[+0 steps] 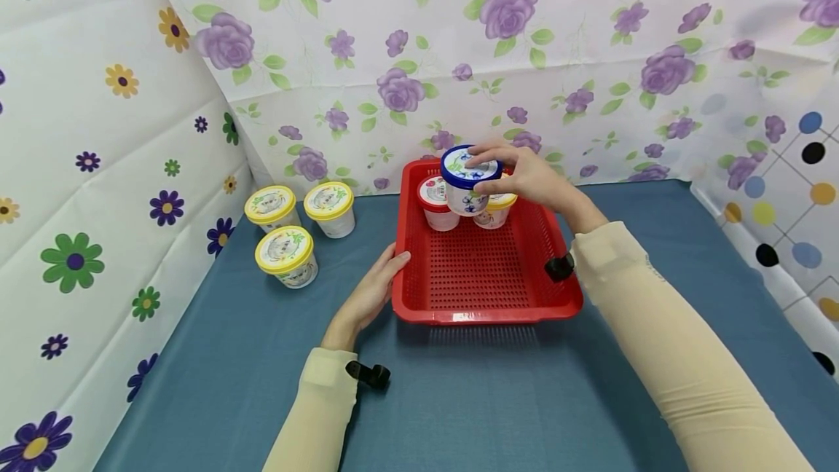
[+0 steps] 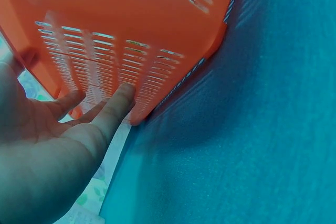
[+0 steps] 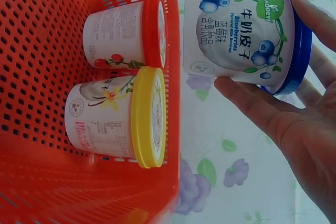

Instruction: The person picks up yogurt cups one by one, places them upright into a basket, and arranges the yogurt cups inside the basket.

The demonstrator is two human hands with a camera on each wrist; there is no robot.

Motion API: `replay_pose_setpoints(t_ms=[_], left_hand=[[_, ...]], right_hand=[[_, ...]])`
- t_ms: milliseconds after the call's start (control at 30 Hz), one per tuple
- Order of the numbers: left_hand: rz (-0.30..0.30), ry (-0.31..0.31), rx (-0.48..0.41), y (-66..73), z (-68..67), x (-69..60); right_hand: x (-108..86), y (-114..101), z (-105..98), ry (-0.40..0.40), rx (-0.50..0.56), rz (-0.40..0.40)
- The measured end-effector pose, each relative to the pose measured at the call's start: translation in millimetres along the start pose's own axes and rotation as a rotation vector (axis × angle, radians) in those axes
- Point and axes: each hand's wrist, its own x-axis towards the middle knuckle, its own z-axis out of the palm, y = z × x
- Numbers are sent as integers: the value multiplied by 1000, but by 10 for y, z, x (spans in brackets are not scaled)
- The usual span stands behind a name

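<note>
A white cup with a blue lid and blueberry pictures [image 3: 231, 35] is in my right hand [image 1: 524, 177], its fingers and thumb holding it round the lid and side. In the head view it is raised above the back of a red plastic basket [image 1: 478, 314]. My left hand [image 1: 370, 290] holds the basket's left side, fingers against the perforated outer wall in the left wrist view. Inside the basket, a red-lidded cup [image 3: 121, 35] and a yellow-lidded cup [image 3: 105, 119] stand side by side at the back; the raised cup partly hides them in the head view.
Left of the basket, three yellow-lidded cups [image 1: 285, 250] stand grouped on the blue tablecloth [image 1: 459, 399]. A flower-printed sheet [image 1: 400, 89] hangs directly behind the table. More printed sheets border the left and right sides.
</note>
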Motion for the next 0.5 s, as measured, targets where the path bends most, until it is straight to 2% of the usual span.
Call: replay_pose_setpoints(t_ms=[500], left_hand=[[9, -13, 10, -3, -4, 2]], right_hand=[[28, 4, 122, -69, 26, 49]])
